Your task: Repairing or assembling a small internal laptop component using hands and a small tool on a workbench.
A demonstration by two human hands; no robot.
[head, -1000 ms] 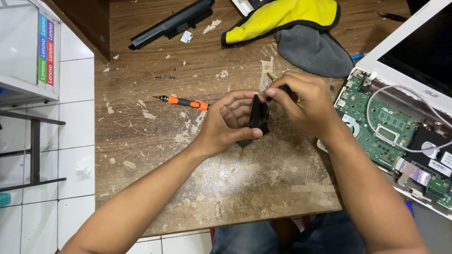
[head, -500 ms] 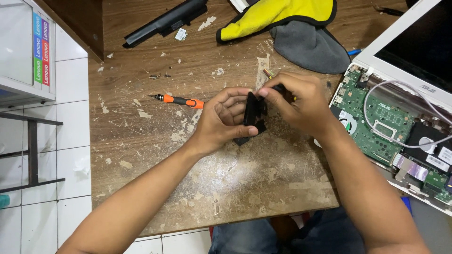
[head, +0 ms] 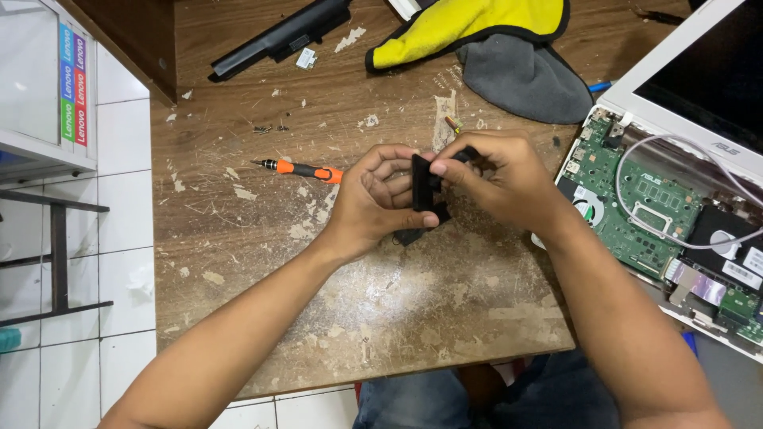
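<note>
White floor tiles (head: 111,262) border the left edge of a worn, scratched wooden tabletop (head: 381,318), seen from above. At the right edge of the tabletop lies an opened white laptop (head: 683,87), its dark screen towards the far right corner and its green circuit board (head: 636,214) bared, with a pale cable (head: 628,206) looping over the board. Along the far edge lie a yellow cloth with black trim (head: 469,24) and, partly under it, a grey cloth (head: 524,79). A long black laptop battery (head: 278,36) lies slantwise near the far left corner. Left of centre, a small screwdriver with an orange handle (head: 306,169) lies flat on the wood, its tip pointing to the left edge.

Near the middle of the tabletop both hands meet around a small black plastic part (head: 423,187), held just above the wood. The left hand (head: 377,199) cups it from the left, fingers curled round its far side. The right hand (head: 501,179) pinches its upper edge between thumb and fingertips. What kind of part it is cannot be told, since the hands hide most of it.
</note>
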